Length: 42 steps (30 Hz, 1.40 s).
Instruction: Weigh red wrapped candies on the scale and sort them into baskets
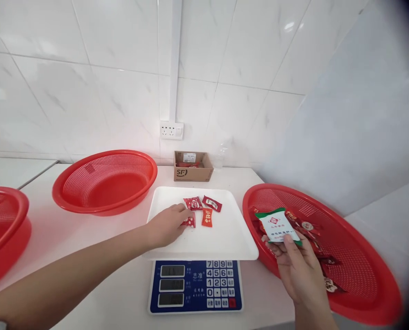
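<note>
My left hand rests over the white weighing pan, fingers bent and closed on a red snack packet that they partly cover. Beside it on the pan lie a dark pink packet, a dark red packet and an orange packet. Over the right red basket, my right hand grips a white and green snack packet between thumb and fingers, its printed side up. Several red packets lie in that basket under the hand.
Below the pan is the scale's blue keypad and display panel. A red mesh basket stands at back left, another at the far left edge. By the wall sits a small cardboard box with red packets inside. A socket is on the tiled wall.
</note>
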Available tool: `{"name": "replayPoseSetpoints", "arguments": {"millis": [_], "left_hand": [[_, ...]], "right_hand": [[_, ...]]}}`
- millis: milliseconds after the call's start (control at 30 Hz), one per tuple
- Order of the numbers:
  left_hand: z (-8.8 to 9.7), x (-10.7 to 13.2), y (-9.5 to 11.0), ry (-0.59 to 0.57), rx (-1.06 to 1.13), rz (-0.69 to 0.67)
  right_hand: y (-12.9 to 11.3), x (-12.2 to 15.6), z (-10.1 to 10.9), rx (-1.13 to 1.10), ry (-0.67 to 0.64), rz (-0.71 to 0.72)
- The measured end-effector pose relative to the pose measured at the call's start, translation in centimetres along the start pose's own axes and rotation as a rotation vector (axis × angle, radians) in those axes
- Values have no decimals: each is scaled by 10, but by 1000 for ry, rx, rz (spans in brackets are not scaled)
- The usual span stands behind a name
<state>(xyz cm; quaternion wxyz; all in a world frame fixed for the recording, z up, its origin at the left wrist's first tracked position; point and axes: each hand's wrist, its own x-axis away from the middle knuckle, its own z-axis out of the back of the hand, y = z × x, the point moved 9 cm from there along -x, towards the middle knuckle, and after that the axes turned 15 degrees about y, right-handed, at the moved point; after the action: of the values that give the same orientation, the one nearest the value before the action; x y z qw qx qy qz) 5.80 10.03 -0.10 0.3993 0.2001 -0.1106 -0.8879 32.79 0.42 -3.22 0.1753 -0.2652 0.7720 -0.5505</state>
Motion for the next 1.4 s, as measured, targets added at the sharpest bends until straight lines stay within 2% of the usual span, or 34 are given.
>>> {"name": "replayPoseSetpoints", "arguments": {"millis": [67, 133, 233, 267, 333, 367, 433, 633, 700, 767, 833, 933, 1000, 1067, 1167, 1200, 1267, 1333, 1400], "left_hand": [[16, -2, -7, 67, 15, 22], [45, -3, -24, 182, -33, 67], [94, 2, -72, 335, -195, 240], [104, 5, -90, 341, -252, 314], [113, 8, -111, 337, -319, 368], [111, 7, -115, 328, -332, 359], [95, 0, -106, 289, -301, 287], [13, -37, -26, 101, -105, 23], [-5, -47, -8, 62, -69, -50], [-13, -52, -1, 48, -48, -84], [-8, -53, -4, 71, -43, -79], [25, -45, -23, 169, -67, -23], [58, -34, -47, 250, -108, 58], [91, -19, -81, 326, -203, 196], [122, 1, -120, 373, -342, 339], [123, 4, -124, 372, -371, 345], [113, 2, -119, 342, -383, 295], [87, -10, -95, 274, -324, 190], [54, -25, -60, 196, -254, 74]], "right_hand": [[0, 1, -1, 4, -9, -12], [-1, 0, -2, 14, -11, -5], [-4, -1, -2, 27, -5, 23], [-5, -2, -2, 28, -3, 31], [-5, -3, -3, 26, -2, 39], [-4, -3, -3, 26, -5, 40], [-3, -4, -5, 37, -16, 38], [-1, -5, -8, 53, -48, 17], [-1, -5, -9, 50, -57, 7], [0, -5, -9, 43, -68, -4], [1, -5, -9, 35, -74, -15], [1, -5, -9, 36, -70, -24], [1, -5, -9, 42, -75, -27], [2, -4, -11, 49, -89, -36], [3, -4, -11, 60, -91, -52], [3, -5, -10, 63, -89, -55], [4, -5, -10, 65, -81, -57], [4, -5, -9, 68, -76, -59], [4, -5, -9, 71, -69, -59]]}}
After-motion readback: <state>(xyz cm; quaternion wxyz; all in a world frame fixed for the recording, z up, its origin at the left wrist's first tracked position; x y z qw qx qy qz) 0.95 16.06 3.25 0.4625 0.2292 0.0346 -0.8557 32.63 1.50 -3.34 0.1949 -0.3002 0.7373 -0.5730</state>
